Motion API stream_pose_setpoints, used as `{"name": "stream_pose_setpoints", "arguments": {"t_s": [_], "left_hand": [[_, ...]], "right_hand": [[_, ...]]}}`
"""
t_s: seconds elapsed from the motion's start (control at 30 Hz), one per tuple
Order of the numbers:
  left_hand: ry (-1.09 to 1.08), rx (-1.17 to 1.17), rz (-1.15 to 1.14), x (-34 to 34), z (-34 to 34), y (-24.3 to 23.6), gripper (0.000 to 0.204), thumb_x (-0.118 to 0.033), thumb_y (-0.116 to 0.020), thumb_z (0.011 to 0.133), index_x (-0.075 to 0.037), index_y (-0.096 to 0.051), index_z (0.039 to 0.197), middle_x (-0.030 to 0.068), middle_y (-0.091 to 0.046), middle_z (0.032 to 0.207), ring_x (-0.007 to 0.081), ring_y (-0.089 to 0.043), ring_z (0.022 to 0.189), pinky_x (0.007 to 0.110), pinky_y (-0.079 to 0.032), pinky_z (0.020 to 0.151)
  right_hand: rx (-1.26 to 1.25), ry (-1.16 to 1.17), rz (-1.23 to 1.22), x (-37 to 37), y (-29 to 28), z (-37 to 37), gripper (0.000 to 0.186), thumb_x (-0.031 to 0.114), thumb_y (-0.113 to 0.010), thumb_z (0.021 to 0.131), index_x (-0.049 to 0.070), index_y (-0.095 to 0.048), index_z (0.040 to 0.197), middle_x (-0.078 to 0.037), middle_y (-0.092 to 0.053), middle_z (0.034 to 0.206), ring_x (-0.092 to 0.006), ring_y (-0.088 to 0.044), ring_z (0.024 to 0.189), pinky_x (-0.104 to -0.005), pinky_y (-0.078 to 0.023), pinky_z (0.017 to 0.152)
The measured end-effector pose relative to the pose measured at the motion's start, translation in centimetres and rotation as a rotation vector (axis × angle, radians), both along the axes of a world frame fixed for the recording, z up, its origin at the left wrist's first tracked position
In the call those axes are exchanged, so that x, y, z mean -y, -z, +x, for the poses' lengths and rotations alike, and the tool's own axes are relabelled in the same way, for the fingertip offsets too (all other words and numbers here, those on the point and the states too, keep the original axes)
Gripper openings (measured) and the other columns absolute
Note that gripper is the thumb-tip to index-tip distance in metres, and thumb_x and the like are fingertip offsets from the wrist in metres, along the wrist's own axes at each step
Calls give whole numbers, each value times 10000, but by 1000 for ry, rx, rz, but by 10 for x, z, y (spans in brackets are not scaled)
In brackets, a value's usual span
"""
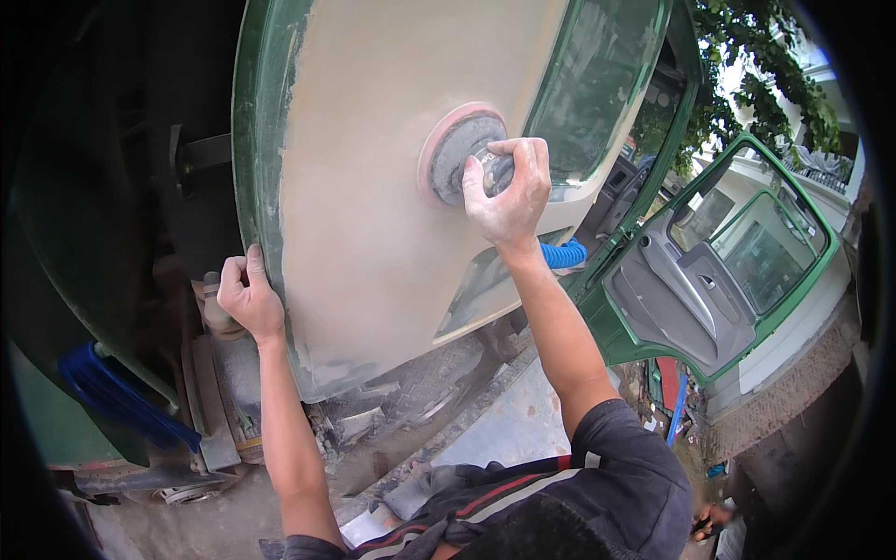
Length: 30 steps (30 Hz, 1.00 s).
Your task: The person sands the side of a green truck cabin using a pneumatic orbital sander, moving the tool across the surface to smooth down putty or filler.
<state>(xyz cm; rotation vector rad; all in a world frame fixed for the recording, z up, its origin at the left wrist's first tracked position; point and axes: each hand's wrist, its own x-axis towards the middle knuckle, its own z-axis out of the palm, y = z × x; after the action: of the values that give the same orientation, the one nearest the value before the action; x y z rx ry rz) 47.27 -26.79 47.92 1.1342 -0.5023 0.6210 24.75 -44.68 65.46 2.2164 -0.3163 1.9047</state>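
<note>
My right hand [515, 198] is closed around the top of a round, dusty grey sander [450, 157] with a pinkish disc at its rim. The disc rests against a large vehicle body panel [364, 224], coated in smooth beige filler with green paint along its edges. At the panel's left edge, my left hand [252, 301] is curled with thumb and fingers pinching the green border. White dust covers the fingers of both hands. Just past my right wrist shows a coiled blue hose [566, 254]; where it joins is hidden.
An open green door [719, 289] with grey trim stands on the right. A bundle of blue hose [121, 397] hangs at the lower left. Boards [215, 401] and rubble lie below the panel. Tree leaves [770, 70] hang at the upper right.
</note>
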Motion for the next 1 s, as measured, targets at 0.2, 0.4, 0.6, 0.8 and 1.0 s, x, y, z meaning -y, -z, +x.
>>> {"name": "stream_pose_setpoints", "arguments": {"t_s": [0.2, 0.4, 0.6, 0.8, 1.0], "left_hand": [[7, -30, -16, -1, -4, 5, 402, -162, -707, 1008, -35, -482, 701, -70, -386, 640, 56, -311, 619, 250, -260, 546], [20, -81, 12, -4, -9, 3, 410, -155, -706, 1009, -40, -463, 700, -69, -388, 654, 58, -311, 634, 251, -268, 562], [25, -29, -19, -3, -4, 4, 413, -160, -706, 1006, -26, -466, 697, -46, -379, 636, 71, -310, 619, 267, -264, 548], [-30, 30, 24, 0, 2, 3, 414, -157, -710, 992, 22, -475, 701, 11, -365, 619, 110, -315, 602, 313, -268, 536], [12, -6, 34, -2, 2, 6, 427, -172, -709, 995, 9, -468, 692, -6, -371, 617, 99, -316, 602, 310, -265, 529]], "right_hand": [[15, 53, -96, 22, -76, 4, 244, 156, -781, 744, 36, -643, 905, -159, -618, 927, -347, -636, 835, -436, -532, 774], [34, 79, -83, 18, -152, 13, 229, 210, -727, 793, 19, -683, 911, -178, -691, 882, -293, -682, 826, -406, -529, 762], [122, 19, -152, 35, -254, 28, 212, 215, -712, 803, 15, -705, 875, -161, -706, 779, -244, -687, 762, -380, -521, 723], [137, 92, -109, 45, -220, 24, 259, 273, -705, 813, 23, -702, 878, -191, -710, 835, -309, -699, 800, -410, -523, 733], [-31, -7, 6, -12, 52, 2, 293, 107, -793, 705, 51, -613, 930, -140, -559, 927, -327, -630, 818, -414, -553, 687]]}}
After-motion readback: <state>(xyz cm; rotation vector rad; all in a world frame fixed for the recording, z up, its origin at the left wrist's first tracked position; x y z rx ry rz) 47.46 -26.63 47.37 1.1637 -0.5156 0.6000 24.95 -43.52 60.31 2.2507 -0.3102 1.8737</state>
